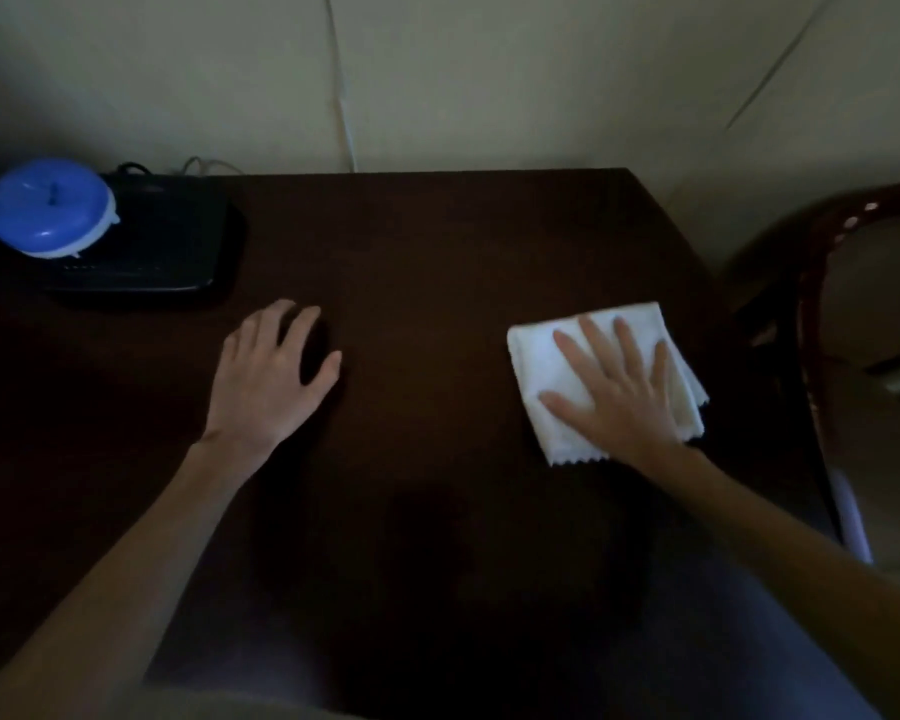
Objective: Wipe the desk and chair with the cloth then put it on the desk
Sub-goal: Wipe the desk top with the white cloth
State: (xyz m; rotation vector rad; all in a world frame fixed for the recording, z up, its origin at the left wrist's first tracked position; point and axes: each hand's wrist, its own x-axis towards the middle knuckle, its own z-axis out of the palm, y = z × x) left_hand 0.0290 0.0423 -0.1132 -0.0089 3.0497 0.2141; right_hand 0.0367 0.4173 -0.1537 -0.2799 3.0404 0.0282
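cloth seemingly flat under right hand

Single head-worn view, wide-angle, set above the near edge of the desk and pitched forward and down. Close range: left hand and right hand enter from the bottom corners. Wall closes the far side; chair clipped at right.

A round container with a blue lid sits on the left end of a flat black device. Cables run from the device's back toward the pale wall.
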